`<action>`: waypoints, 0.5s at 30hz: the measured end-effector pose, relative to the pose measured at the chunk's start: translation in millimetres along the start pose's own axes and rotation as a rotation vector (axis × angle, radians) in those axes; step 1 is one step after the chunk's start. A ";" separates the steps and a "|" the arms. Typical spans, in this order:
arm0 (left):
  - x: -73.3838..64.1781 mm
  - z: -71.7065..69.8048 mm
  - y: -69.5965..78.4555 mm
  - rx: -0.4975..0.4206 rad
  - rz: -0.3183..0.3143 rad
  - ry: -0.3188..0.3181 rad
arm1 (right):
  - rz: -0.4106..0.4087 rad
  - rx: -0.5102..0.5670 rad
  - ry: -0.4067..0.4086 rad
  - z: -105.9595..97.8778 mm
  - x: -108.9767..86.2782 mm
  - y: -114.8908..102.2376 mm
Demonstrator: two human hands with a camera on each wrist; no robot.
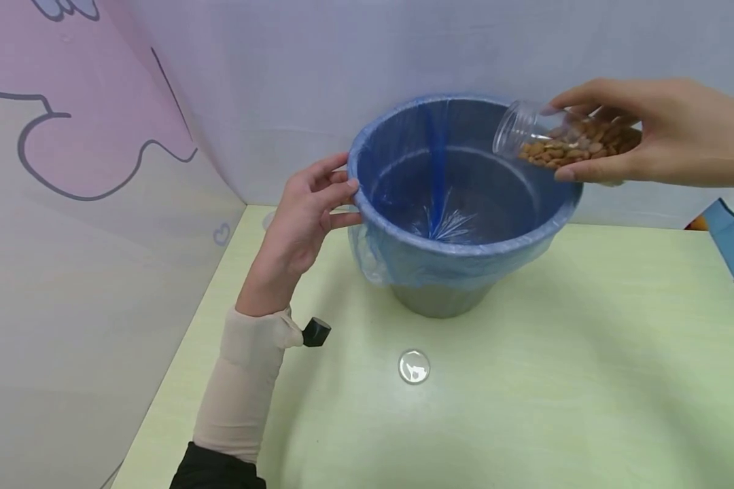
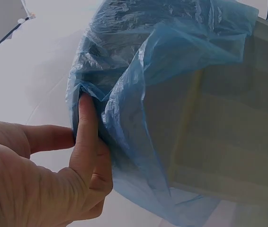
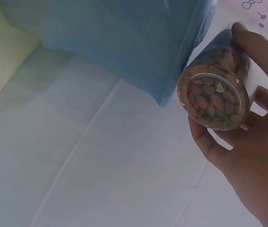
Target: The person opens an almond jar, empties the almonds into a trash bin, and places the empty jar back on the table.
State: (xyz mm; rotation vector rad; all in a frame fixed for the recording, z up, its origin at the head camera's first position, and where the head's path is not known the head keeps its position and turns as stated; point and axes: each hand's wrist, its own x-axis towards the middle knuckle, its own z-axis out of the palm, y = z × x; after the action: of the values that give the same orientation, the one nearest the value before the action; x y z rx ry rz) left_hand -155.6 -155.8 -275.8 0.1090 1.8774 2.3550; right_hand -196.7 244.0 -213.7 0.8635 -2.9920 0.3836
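Note:
A grey trash bin [image 1: 437, 299] is lined with a blue plastic bag [image 1: 367, 255] folded over its rim. At the bin's left side, my left hand [image 1: 306, 210] pinches the rim, thumb and fingers on either side of the bag-covered edge. In the left wrist view, loose folds of the bag hang by the fingers. My right hand [image 1: 667, 132] grips a clear jar [image 1: 526, 129] of almonds [image 1: 563, 146], tipped almost level over the bin's right rim. Its open mouth points left. In the right wrist view the jar's base [image 3: 214, 101] faces the camera, nuts packed behind it.
A round silvery lid [image 1: 414, 367] lies on the pale green table [image 1: 526, 407] in front of the bin. A white wall [image 1: 281, 68] stands right behind, and a patterned panel [image 1: 98, 272] borders the left. A blue object with black edging [image 1: 730, 238] sits at the far right.

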 end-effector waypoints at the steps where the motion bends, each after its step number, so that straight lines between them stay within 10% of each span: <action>1: 0.4 -0.1 -0.5 -0.006 -0.001 -0.003 | -0.001 -0.011 -0.006 -1.4 1.7 0.8; 15: 1.1 -1.0 -3.2 -0.079 -0.020 -0.039 | -0.010 -0.081 -0.080 -6.0 14.5 1.5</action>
State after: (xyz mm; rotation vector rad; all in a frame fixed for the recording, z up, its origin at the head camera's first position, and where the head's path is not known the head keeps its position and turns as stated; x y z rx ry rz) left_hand -156.6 -155.9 -279.1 0.1268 1.7577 2.3919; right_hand -210.2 239.1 -207.2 0.9078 -3.0497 0.2315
